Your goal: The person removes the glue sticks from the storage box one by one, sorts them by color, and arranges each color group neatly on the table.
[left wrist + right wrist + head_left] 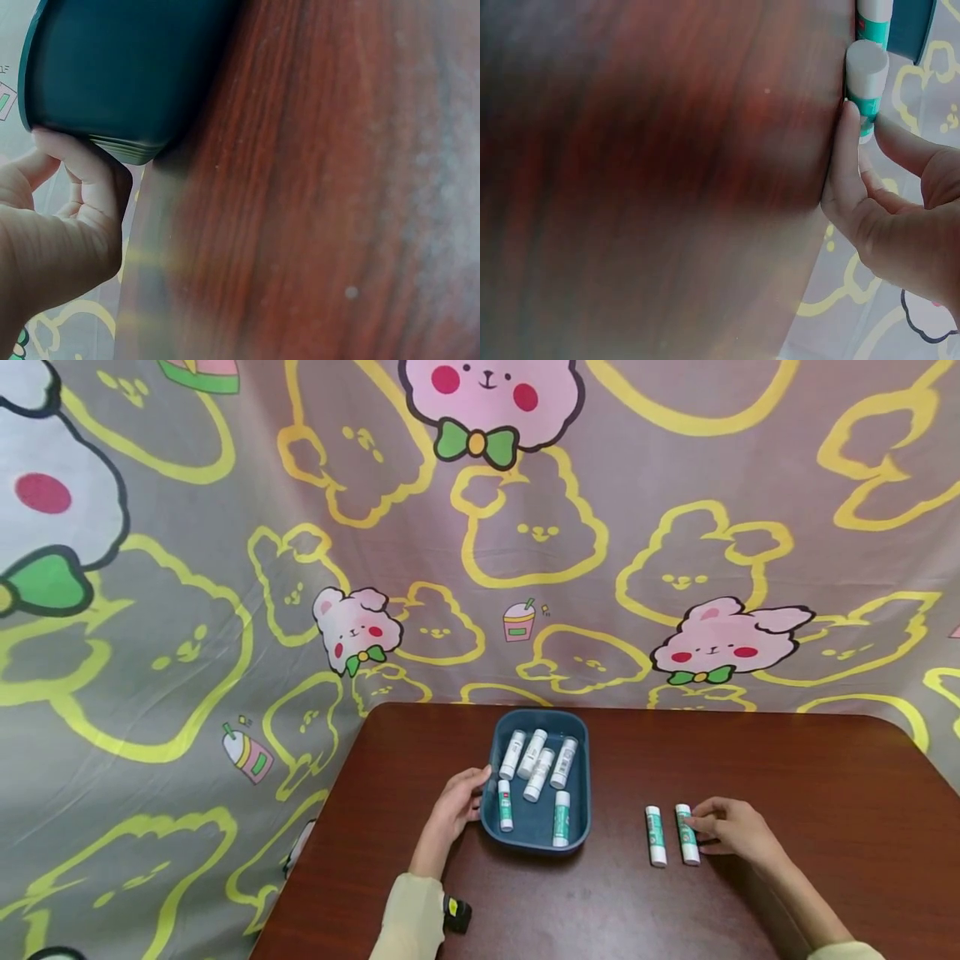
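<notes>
My left hand point(456, 806) holds the left side of a dark blue plastic bin point(538, 850), its bent fingers against the outer wall in the left wrist view. Several white glue sticks point(514, 754) lie inside, two of them showing green labels toward the near end. To the right of the bin, two more glue sticks lie side by side on the table. The thumb and fingers of my right hand point(738, 833) pinch the right-hand glue stick point(687, 835), and the other glue stick point(656, 837) lies just left of it, untouched.
Everything stands on a dark red-brown wooden table point(570, 910). A cloth point(540, 635) printed with cartoon animals hangs behind it and down its left side. A black device point(457, 913) with a yellow mark sits at my left wrist.
</notes>
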Available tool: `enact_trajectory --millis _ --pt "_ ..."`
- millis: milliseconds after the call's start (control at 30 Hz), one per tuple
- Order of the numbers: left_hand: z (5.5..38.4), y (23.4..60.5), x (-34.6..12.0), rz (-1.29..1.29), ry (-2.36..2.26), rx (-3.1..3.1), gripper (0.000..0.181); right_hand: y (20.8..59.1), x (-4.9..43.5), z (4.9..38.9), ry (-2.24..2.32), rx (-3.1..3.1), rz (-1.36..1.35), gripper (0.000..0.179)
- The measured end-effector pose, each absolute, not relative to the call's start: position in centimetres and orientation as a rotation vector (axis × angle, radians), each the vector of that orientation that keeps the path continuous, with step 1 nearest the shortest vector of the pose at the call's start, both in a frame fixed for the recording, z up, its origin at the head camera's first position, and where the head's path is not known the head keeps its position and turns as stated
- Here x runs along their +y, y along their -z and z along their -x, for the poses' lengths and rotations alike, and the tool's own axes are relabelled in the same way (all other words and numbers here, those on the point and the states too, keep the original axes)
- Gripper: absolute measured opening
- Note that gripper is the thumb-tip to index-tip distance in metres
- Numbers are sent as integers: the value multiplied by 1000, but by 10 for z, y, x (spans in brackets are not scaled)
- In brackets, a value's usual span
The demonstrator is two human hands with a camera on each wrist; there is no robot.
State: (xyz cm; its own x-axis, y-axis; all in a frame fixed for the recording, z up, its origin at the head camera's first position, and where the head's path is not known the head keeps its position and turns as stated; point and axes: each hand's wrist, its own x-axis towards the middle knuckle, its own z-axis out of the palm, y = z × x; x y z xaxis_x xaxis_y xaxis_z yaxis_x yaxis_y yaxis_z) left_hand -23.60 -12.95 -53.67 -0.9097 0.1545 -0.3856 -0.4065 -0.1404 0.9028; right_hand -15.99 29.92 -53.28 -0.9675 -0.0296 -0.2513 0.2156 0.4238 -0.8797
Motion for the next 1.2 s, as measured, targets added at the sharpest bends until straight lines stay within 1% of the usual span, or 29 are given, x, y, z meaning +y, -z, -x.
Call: enact_trajectory --millis 100,333,633,1067,1200 --pt "236 536 -129 288 -2109 1766 21 534 299 160 1559 2468 -163 24" --pt "235 537 -129 289 -2105 1777 21 530 299 161 1505 2500 -169 21" --pt "237 537 -129 305 -2097 1786 21 504 303 161 1402 2691 -152 38" --pt "235 537 -131 275 -2108 1766 20 481 295 166 1395 2747 -117 47" --pt "235 537 -131 279 -2112 1761 19 476 289 169 1412 2739 -102 46"
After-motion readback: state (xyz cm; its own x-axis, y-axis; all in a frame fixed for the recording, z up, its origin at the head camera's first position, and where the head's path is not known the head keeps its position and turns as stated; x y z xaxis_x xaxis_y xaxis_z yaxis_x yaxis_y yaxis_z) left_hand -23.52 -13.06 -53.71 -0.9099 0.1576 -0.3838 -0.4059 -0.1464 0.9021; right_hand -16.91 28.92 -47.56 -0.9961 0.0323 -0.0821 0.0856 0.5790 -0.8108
